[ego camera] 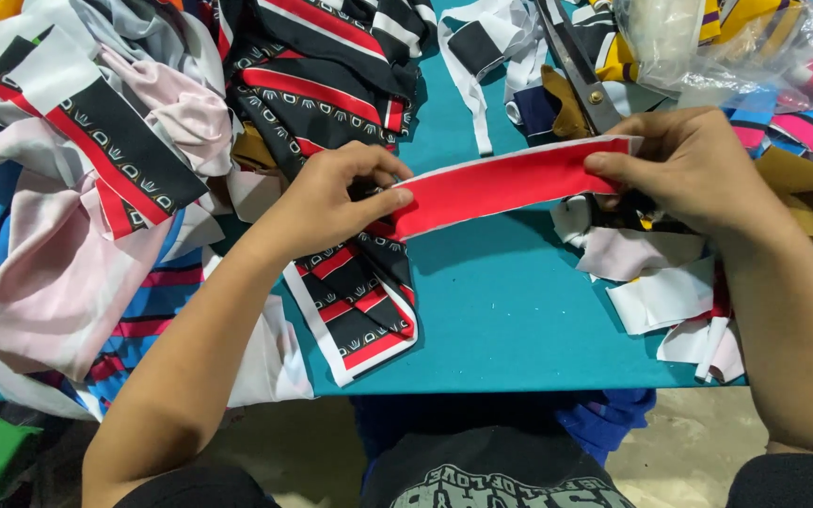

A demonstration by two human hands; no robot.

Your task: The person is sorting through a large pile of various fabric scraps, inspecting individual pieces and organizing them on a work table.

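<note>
Stretching a red fabric strip [505,183] with white edges taut above a teal table [510,310], a seated person works with two bare hands, forearms reaching in from the near edge. The left hand [331,202] pinches the strip's left end between thumb and fingers, while the right hand [684,165] grips the right end the same way, so the strip hangs level between them, just over the tabletop. Directly below the left hand lies a black, red and white patterned piece [359,301], draped toward the table's near edge. White and pale pink offcuts [665,292] lie scattered under the right wrist. To the left rises a heap of pink, blue and patterned cloth [77,188]. Farther back, a pair of scissors [581,71] rests among scraps, and a clear plastic bag [726,42] of coloured cloth sits at the far right corner.
</note>
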